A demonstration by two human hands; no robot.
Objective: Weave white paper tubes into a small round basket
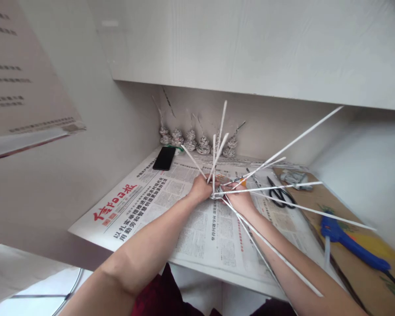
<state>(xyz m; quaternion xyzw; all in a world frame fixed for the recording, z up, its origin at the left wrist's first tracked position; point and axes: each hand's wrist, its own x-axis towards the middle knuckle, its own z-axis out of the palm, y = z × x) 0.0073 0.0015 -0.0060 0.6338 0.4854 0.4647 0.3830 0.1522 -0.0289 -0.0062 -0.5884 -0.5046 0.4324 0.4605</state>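
Both hands meet over the newspaper-covered table, around a small woven piece [218, 192] of rolled newspaper. Long whitish paper rods [298, 141] spread out from it in several directions, up, to the right and down over my right forearm. My left hand [200, 188] grips the piece from the left, fingers curled in and partly hidden behind rods. From the right, my right hand [242, 200] closes on the piece with bent fingers, its fingertips mostly covered by the rods.
Several gourd-shaped woven paper pieces [190, 140] stand along the back wall. A black phone [164, 158] lies on the newspaper [145, 210]. At right are black scissors [281, 196], a crumpled grey bundle [295, 179], and a blue glue gun [352, 245] on cardboard [378, 287]. A white panel [250, 48] overhangs.
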